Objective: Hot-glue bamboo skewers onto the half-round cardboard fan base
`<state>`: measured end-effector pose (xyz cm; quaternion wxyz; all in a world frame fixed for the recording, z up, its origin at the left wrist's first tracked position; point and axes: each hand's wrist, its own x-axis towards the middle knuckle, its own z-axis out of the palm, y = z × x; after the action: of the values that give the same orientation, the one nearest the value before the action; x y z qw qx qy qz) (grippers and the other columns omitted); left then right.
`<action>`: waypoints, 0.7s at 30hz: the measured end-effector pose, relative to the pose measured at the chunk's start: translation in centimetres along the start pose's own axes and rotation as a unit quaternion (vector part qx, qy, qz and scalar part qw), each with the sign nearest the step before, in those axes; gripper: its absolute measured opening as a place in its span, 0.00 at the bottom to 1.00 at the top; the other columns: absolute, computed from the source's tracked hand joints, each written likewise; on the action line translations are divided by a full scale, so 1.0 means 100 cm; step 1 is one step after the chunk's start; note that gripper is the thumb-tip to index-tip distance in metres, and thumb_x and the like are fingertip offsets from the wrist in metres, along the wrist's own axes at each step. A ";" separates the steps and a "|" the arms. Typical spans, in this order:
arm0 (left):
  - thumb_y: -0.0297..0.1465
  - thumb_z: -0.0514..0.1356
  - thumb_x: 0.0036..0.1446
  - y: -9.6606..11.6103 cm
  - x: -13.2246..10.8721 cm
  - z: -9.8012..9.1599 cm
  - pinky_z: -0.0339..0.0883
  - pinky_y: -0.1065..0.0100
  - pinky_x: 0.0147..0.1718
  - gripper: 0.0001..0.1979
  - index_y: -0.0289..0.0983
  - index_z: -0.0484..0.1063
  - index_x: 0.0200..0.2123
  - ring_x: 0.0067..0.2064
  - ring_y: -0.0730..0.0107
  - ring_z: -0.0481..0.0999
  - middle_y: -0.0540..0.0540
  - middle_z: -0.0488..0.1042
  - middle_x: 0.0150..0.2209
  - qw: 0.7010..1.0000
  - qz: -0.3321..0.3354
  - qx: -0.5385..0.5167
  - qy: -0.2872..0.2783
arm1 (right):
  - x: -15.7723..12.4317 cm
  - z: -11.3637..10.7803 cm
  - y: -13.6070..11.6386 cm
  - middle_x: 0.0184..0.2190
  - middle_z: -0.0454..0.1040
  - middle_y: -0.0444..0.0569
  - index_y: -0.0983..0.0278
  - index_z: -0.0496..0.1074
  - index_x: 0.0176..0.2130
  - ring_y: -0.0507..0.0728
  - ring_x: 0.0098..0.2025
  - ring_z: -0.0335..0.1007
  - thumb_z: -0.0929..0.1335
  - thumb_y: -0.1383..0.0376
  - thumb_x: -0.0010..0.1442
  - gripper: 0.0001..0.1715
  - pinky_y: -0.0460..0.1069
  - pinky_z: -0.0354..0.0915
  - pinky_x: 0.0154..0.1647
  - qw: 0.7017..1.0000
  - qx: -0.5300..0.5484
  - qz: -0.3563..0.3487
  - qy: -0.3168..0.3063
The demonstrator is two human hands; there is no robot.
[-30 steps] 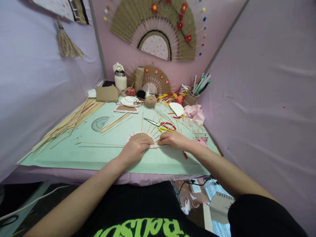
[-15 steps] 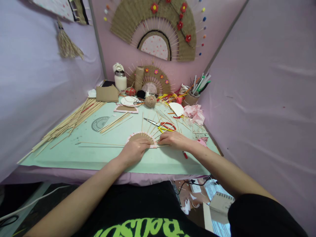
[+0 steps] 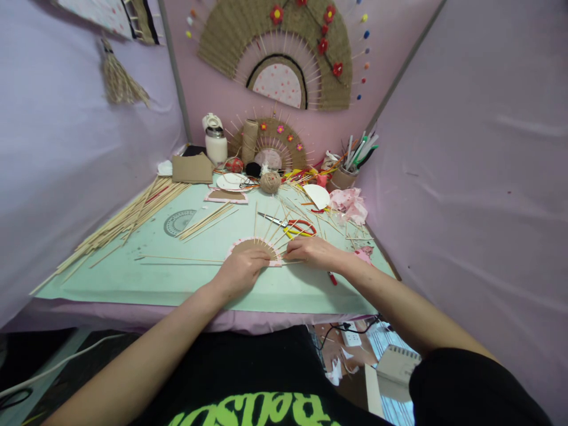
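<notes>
A cardboard half-circle (image 3: 251,244) with a pink patterned rim lies flat on the table, its straight side facing me. Thin wooden sticks (image 3: 256,220) fan out from its curved side toward the back and right. My left hand (image 3: 242,269) rests over the front of the cardboard, holding it down with fingers together. At its right corner, my right hand (image 3: 308,251) has its fingertips pinched on a thin stick (image 3: 290,262); the fingers partly hide it. Just behind the right hand lie scissors (image 3: 299,228) with red and yellow handles.
Long sticks (image 3: 128,216) are piled at left, near a protractor (image 3: 180,223) and a smaller stick bundle (image 3: 206,220). A white bottle (image 3: 216,142), twine ball (image 3: 270,182) and tool cup (image 3: 344,177) stand at the back. A red-handled tool (image 3: 332,278) lies by my right forearm.
Both hands stay at the cardboard half-circle with almost no movement. The whole view has shifted very slightly.
</notes>
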<state>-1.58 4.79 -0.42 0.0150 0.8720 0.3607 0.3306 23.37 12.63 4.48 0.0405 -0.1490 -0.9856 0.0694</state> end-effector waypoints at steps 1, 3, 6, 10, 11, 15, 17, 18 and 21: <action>0.20 0.53 0.60 0.000 0.000 0.000 0.76 0.63 0.45 0.18 0.38 0.82 0.42 0.46 0.65 0.81 0.44 0.82 0.44 1.000 -0.002 -0.002 -0.002 | 0.000 0.000 0.000 0.40 0.77 0.52 0.62 0.79 0.46 0.56 0.44 0.69 0.63 0.69 0.67 0.15 0.48 0.60 0.39 1.000 0.001 -0.001 0.001; 0.20 0.53 0.60 -0.001 0.000 0.000 0.76 0.63 0.46 0.18 0.38 0.82 0.42 0.46 0.65 0.81 0.44 0.82 0.45 1.000 -0.004 -0.004 -0.006 | 0.000 -0.001 0.000 0.39 0.77 0.52 0.62 0.79 0.45 0.56 0.44 0.69 0.64 0.70 0.67 0.15 0.47 0.60 0.39 1.000 0.003 -0.002 0.000; 0.20 0.53 0.60 -0.001 0.000 0.001 0.76 0.62 0.46 0.18 0.38 0.82 0.42 0.46 0.64 0.81 0.44 0.82 0.45 1.000 -0.003 -0.004 -0.008 | 0.000 -0.001 0.000 0.39 0.77 0.52 0.62 0.78 0.45 0.55 0.44 0.69 0.63 0.71 0.67 0.15 0.47 0.59 0.38 1.000 0.004 -0.003 -0.001; 0.20 0.53 0.60 -0.001 -0.001 0.001 0.76 0.62 0.46 0.18 0.38 0.81 0.43 0.46 0.64 0.81 0.44 0.82 0.45 1.000 -0.003 -0.005 -0.006 | 0.000 -0.001 -0.001 0.39 0.77 0.52 0.62 0.78 0.44 0.55 0.44 0.69 0.64 0.71 0.67 0.14 0.47 0.58 0.37 1.000 0.000 0.001 0.000; 0.20 0.53 0.60 -0.001 -0.001 0.001 0.76 0.62 0.46 0.18 0.38 0.81 0.42 0.46 0.64 0.81 0.44 0.82 0.45 1.000 -0.004 -0.007 -0.004 | 0.000 -0.001 -0.001 0.39 0.77 0.52 0.62 0.79 0.44 0.55 0.44 0.69 0.64 0.71 0.67 0.14 0.47 0.58 0.37 1.000 -0.001 0.002 0.000; 0.20 0.53 0.60 0.000 0.000 0.001 0.76 0.63 0.46 0.18 0.38 0.81 0.42 0.45 0.65 0.81 0.44 0.82 0.44 1.000 -0.002 -0.007 0.003 | 0.001 -0.002 -0.002 0.40 0.77 0.51 0.62 0.79 0.44 0.55 0.44 0.69 0.64 0.72 0.67 0.14 0.47 0.58 0.37 1.000 -0.002 0.001 -0.002; 0.19 0.53 0.60 0.000 0.000 0.001 0.76 0.63 0.45 0.18 0.38 0.81 0.41 0.45 0.65 0.81 0.44 0.82 0.43 1.000 0.003 0.002 0.007 | 0.001 -0.002 -0.002 0.39 0.77 0.51 0.62 0.79 0.44 0.55 0.43 0.69 0.64 0.72 0.66 0.15 0.46 0.58 0.36 1.000 -0.004 -0.001 -0.003; 0.19 0.53 0.59 0.000 0.000 0.001 0.76 0.63 0.44 0.18 0.37 0.81 0.41 0.45 0.64 0.81 0.44 0.82 0.43 1.000 0.006 0.007 0.009 | 0.001 -0.002 -0.002 0.39 0.77 0.51 0.62 0.79 0.44 0.55 0.43 0.69 0.64 0.72 0.66 0.15 0.46 0.58 0.36 1.000 -0.005 -0.002 -0.003; 0.19 0.53 0.59 0.000 0.001 0.000 0.76 0.63 0.44 0.18 0.37 0.81 0.41 0.45 0.64 0.81 0.44 0.82 0.43 1.000 0.008 0.009 0.007 | 0.001 -0.001 -0.001 0.39 0.77 0.51 0.62 0.79 0.44 0.55 0.43 0.69 0.63 0.72 0.67 0.15 0.47 0.57 0.36 1.000 -0.007 -0.002 -0.002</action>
<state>-1.51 4.81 -0.40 0.0023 0.8726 0.3568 0.3336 23.27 12.58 4.64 0.0378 -0.1467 -0.9865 0.0629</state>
